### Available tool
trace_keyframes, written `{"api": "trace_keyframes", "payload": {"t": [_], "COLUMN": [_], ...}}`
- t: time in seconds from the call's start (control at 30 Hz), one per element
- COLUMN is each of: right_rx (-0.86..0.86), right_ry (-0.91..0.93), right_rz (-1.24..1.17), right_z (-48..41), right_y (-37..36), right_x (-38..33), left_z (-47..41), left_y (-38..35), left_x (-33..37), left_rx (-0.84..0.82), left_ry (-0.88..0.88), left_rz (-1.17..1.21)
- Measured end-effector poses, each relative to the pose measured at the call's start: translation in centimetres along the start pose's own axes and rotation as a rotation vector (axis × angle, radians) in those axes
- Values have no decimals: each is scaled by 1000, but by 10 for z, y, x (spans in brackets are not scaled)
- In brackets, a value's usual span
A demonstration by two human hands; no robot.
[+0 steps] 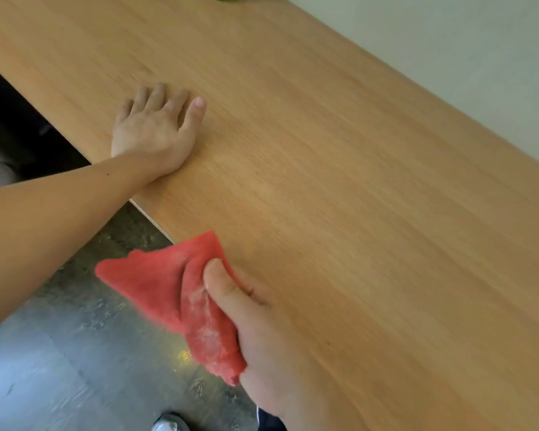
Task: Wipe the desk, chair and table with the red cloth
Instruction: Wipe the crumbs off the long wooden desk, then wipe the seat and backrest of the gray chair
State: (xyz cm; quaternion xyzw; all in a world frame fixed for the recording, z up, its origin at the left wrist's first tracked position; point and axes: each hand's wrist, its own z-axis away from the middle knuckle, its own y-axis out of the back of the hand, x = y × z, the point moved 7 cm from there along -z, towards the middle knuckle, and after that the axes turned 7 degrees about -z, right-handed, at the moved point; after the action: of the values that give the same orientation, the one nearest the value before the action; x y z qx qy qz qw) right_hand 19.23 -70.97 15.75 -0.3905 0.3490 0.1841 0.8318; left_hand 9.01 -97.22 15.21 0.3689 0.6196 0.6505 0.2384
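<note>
Red cloth (181,293) is bunching in the right hand (262,331), gripped tight at the desk (324,181) edge. Left hand (156,132) is lying flat, fingers spread, on the wood.

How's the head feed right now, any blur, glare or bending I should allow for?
Head view: the cloth edges and right hand look motion-smeared; the left hand is sharper. Desk lit evenly, soft shadow beside the left wrist. Small bright glint on the floor. The desk's near edge bows slightly, wide-angle distortion.
</note>
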Motion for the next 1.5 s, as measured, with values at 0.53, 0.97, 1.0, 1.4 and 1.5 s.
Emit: {"api": "trace_keyframes", "payload": {"t": [0.53,0.97,1.0,1.4,1.5], "right_rx": [222,-121,-162,-699,-899], "right_ry": [241,115,99,-14,-101], "right_rz": [-64,290,329,657,745], "right_z": [-45,-51,-49,-2,0], "right_y": [15,-169,-189,-387,-434], "right_x": [-133,-148,-146,-88,-69], "left_z": [65,158,165,290,294], "left_y": [14,186,207,391,396], "left_x": [11,-94,-108,-219,-245], "left_rx": [-153,229,264,376,343], "left_ry": [-80,316,273,-54,5], "left_rz": [692,1220,1145,451,297]}}
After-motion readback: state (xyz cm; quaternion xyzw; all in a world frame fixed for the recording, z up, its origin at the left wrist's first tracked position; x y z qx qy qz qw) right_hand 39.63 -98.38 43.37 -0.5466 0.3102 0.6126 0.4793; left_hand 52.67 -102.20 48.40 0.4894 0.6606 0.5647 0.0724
